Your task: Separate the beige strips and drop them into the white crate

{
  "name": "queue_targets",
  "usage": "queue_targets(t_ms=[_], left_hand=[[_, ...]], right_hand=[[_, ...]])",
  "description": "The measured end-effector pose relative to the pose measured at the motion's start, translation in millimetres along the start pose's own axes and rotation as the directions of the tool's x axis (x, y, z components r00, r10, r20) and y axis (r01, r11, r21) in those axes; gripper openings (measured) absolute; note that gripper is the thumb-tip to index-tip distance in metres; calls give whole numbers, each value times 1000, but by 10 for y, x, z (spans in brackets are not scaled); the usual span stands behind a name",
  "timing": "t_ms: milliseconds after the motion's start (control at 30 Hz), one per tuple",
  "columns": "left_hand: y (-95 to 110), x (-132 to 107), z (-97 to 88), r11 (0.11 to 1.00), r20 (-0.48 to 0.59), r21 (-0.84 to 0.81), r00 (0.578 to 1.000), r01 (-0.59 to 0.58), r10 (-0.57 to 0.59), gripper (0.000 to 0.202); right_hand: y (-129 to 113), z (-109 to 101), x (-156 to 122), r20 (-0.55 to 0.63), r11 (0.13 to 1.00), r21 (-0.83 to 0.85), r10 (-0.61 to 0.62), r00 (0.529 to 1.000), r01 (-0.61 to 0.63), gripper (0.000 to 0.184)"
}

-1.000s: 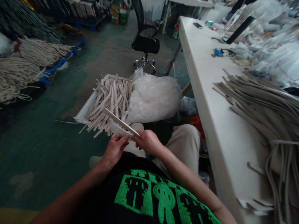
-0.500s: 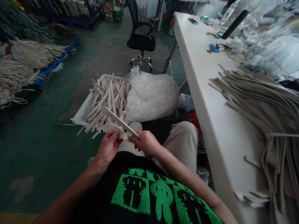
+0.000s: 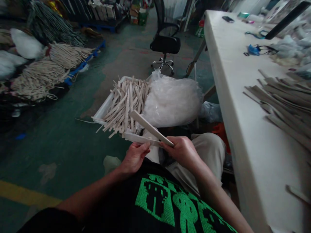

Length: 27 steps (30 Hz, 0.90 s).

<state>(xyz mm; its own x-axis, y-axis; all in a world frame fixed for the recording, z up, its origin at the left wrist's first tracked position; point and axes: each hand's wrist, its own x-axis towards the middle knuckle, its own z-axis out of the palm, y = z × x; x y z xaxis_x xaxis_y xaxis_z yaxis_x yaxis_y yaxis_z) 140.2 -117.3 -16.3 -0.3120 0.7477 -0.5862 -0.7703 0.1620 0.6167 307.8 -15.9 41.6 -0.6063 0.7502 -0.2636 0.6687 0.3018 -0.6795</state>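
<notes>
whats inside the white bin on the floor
The white bin holds a loose heap of pale strips, several poking over its near edge. The heap hides the bin's bottom; whatever lies under the plastic bag to the right is covered too.

Floor [image 3: 80, 161]: black swivel chair [image 3: 167, 45], yellow stripe [image 3: 24, 194] at left.
White table [image 3: 228, 87]: black phone [image 3: 228, 19] near the far end.
Back: green box [image 3: 142, 17] beside a brown box [image 3: 134, 12].

Hands [image 3: 134, 158] — now farther apart
</notes>
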Motion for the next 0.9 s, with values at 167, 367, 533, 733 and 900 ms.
queue_targets(t_ms=[167, 367, 533, 733, 900], left_hand=[[-61, -6, 29, 999, 57, 40, 998, 20, -22, 39], [-31, 22, -8, 999, 102, 45, 994, 22, -27, 39], [82, 120, -129, 999, 61, 31, 998, -30, 28, 36], [104, 97, -127, 997, 98, 63, 994, 36, -42, 35], [223, 28, -142, 983, 177, 35, 967, 178, -181, 37]], right_hand=[[-143, 204, 150, 82, 997, 73, -29, 996, 23, 37], [-78, 325, 259, 145, 939, 337, 17, 989, -66, 43], [81, 321, 247, 256, 840, 535, -60, 965, -89, 51], [112, 392, 308, 210, 858, 509, -46, 977, -69, 47], [344, 349, 455, -7, 752, 658, 69, 998, -48, 46]])
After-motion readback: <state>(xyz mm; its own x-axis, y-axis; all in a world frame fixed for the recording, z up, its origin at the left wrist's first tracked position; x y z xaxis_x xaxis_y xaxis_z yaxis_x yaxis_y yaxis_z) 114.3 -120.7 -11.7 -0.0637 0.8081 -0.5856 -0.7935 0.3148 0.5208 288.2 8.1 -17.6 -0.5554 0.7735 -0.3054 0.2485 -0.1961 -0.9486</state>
